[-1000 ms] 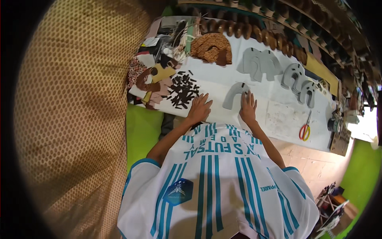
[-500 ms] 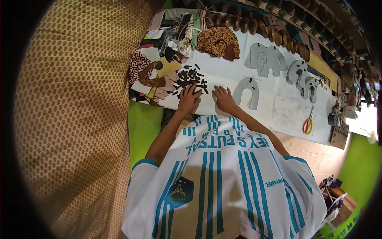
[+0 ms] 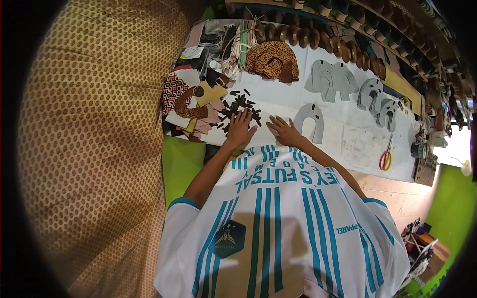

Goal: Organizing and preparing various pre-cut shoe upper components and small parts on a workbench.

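Observation:
A loose pile of small dark brown strips (image 3: pixel 237 103) lies on the white table. At the near edge of that pile rests my left hand (image 3: pixel 240 131), fingers stretched out and fingertips touching the closest strips. My right hand (image 3: pixel 285 133) lies palm down on the tabletop just right of it, fingers spread, holding nothing. Beside the right hand is a grey U-shaped piece (image 3: pixel 310 119) with a small dark mark at its top. Further right lie more grey U-shaped pieces (image 3: pixel 330 79), some overlapping.
Leopard-print pieces (image 3: pixel 272 59) are heaped beyond the strips. Fabric and leather scraps (image 3: pixel 201 111) crowd the table's left end. Scissors (image 3: pixel 386 156) with red and yellow handles lie near the right edge. Brown shoe forms (image 3: pixel 303 37) line the back. A patterned curtain (image 3: pixel 99 149) hangs at left.
The whole view has shifted, so the table sits slightly lower in the picture. My left hand's fingers look straighter now. Both hands stay in about the same places on the table.

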`<state>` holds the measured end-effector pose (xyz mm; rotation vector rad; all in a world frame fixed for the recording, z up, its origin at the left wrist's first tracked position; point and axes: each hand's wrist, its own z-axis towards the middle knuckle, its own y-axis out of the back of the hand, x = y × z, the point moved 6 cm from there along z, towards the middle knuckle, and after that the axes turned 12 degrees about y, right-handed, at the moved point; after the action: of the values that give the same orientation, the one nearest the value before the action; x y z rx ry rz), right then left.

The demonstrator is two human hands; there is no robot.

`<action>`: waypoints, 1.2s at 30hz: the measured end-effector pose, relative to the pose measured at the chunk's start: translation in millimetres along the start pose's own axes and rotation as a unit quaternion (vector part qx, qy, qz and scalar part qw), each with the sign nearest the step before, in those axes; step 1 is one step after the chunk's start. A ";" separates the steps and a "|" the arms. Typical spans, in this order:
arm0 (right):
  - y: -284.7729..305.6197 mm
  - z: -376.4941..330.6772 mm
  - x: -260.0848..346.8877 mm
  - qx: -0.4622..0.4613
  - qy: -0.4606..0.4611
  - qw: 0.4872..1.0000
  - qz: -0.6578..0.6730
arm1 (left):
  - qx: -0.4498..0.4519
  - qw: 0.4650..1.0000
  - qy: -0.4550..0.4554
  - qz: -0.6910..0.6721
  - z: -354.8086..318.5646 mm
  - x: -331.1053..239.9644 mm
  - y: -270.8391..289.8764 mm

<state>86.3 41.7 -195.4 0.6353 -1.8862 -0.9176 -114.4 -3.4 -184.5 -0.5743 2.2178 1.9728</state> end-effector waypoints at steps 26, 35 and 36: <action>4.5 0.3 -8.1 0.038 0.003 0.997 0.061 | -0.064 0.993 0.066 0.071 107.8 28.5 45.5; 8.0 5.1 -21.0 -0.095 0.028 0.988 0.118 | -0.070 0.994 0.044 0.076 106.6 27.5 39.9; 9.5 3.9 -20.9 -0.123 0.031 0.982 0.139 | -0.079 0.993 0.045 0.079 106.6 28.0 40.1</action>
<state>91.8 63.9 -199.6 0.2414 -1.7169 -0.9169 -171.6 98.3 -171.9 -0.5307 2.2352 2.2596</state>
